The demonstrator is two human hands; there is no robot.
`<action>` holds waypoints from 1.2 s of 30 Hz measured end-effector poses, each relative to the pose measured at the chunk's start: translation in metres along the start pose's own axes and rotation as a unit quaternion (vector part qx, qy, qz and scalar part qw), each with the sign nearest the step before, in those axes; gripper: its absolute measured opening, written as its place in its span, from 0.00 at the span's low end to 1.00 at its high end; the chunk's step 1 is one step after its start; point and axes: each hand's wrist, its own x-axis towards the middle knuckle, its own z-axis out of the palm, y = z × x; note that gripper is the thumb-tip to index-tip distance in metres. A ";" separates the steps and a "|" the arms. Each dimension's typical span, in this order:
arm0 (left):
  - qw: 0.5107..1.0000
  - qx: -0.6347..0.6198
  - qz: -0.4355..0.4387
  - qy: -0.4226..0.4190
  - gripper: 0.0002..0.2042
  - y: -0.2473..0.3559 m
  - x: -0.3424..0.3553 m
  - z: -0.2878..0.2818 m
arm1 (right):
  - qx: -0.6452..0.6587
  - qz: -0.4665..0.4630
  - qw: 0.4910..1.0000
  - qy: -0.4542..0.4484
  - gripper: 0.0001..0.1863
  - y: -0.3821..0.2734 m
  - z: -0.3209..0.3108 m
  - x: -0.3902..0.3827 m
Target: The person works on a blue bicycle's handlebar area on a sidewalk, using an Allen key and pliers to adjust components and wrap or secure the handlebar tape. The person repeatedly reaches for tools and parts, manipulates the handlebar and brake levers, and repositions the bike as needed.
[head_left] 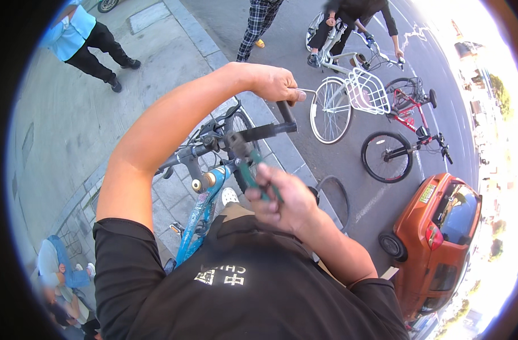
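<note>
My right hand (287, 198) is closed around green-handled pliers (247, 167), smeared by motion. Their dark jaws point up toward the handlebar (259, 132) of a blue bicycle (199, 218). Across the top, my left arm reaches over the bike, and my left hand (276, 86) is closed just above the black bar end (286, 113) on that handlebar. From beside its thumb juts a thin bent metal rod (309, 90), which looks like a hex key. The inside of the left fist is hidden, so I cannot tell whether it also touches the bar end.
On the road ahead are a white bicycle with a basket (369, 90), a person holding it, and a red bicycle (409, 122). An orange car (437, 243) stands at right. A person in light blue (80, 34) stands at far left; others sit lower left. A kerb (213, 54) edges the pavement.
</note>
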 end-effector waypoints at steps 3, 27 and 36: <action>0.998 -0.029 0.037 -0.052 0.29 0.001 0.012 -0.004 | 0.053 -0.053 0.997 0.022 0.15 0.008 0.013 0.004; 0.997 0.064 0.013 -0.045 0.31 0.033 0.008 0.008 | -0.159 -0.080 0.981 0.072 0.12 -0.007 -0.034 -0.058; 0.988 0.146 -0.032 0.035 0.34 0.025 0.013 0.019 | 0.108 -0.005 0.986 0.127 0.13 0.039 -0.045 -0.020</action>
